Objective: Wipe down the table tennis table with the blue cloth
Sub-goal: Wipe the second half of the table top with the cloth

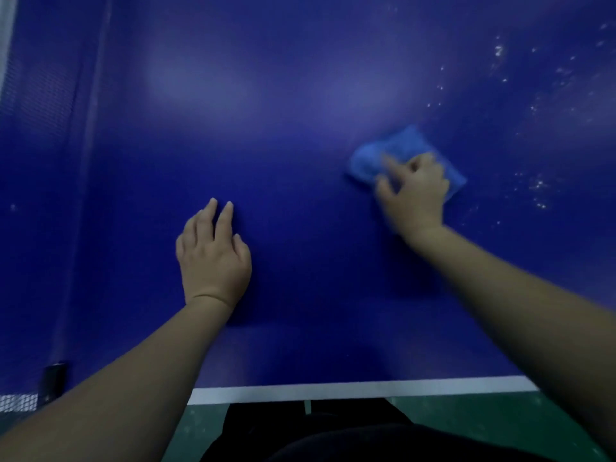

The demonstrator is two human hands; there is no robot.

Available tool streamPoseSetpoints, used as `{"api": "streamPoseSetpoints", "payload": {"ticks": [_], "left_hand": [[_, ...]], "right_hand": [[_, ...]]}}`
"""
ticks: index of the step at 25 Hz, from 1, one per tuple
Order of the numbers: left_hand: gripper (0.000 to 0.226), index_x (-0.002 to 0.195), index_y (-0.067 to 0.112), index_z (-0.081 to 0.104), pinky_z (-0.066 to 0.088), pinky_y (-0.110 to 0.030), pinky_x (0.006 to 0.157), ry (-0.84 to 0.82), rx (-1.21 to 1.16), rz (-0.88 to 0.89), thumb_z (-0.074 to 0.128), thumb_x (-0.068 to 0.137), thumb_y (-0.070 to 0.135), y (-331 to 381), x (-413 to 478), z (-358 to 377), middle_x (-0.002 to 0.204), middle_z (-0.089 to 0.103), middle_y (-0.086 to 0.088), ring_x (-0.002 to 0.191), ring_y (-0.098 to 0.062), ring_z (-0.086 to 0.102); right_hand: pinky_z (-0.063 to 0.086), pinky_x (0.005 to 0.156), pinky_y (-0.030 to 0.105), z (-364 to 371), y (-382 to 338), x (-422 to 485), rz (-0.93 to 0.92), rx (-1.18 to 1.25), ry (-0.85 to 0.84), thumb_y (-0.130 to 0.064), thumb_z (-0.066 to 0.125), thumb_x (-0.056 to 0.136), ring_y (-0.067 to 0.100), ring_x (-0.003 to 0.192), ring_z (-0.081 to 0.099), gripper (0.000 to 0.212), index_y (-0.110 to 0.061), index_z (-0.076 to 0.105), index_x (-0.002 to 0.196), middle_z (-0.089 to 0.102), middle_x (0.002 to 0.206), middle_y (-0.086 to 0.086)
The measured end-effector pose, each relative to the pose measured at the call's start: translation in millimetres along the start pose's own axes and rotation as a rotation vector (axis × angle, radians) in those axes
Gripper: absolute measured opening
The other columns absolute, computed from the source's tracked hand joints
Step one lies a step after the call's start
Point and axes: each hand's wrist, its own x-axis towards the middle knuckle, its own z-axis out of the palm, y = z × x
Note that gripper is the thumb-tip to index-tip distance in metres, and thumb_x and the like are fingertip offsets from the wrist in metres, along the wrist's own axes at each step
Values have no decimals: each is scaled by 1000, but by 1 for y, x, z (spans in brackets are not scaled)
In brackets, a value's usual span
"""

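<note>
Blue cloth (398, 151), bunched, lies under the right hand (415, 193), gripped by curled fingers; left hand (213, 256) rests flat, spread, on the bench (300, 121).

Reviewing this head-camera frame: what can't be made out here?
Head view, right hand: motion blur hides whether its fingers pinch or only press the blue cloth.
Head view, cloth under that hand: covered by the hand.
Head view, white specks on the table: too small to identify.
Head view, net at left: dim, cut off by the frame edge.

Motion-blurred right hand (413, 191); blue cloth (400, 151)
</note>
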Motion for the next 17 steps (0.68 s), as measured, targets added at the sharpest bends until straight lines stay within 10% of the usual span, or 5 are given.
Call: {"api": "streamPoseSetpoints", "payload": {"ticks": [4, 12, 17], "left_hand": [[52, 146, 19, 40, 22, -52, 115, 19, 9, -7, 42, 95, 26, 0, -1, 0, 154, 32, -4, 140, -29, 27], [55, 144, 18, 43, 25, -51, 113, 80, 28, -9, 36, 91, 30, 0, 0, 2, 152, 35, -3, 137, -29, 32], [55, 143, 16, 46, 27, -52, 111, 98, 10, -17, 40, 89, 26, 2, 0, 1, 151, 38, -5, 135, -31, 34]], "right_hand": [[39, 64, 37, -2, -12, -36, -697, 99, -237, -41, 56, 84, 27, 73, 50, 37, -27, 72, 115, 54, 83, 10], [35, 96, 43, 23, 7, 142, 238, -77, 13, -48, 47, 92, 33, 115, 46, 44, -39, 55, 134, 48, 124, 10], [39, 68, 37, 25, -47, 19, -838, 149, -330, -39, 61, 84, 28, 79, 51, 35, -30, 71, 116, 56, 88, 10]]}}
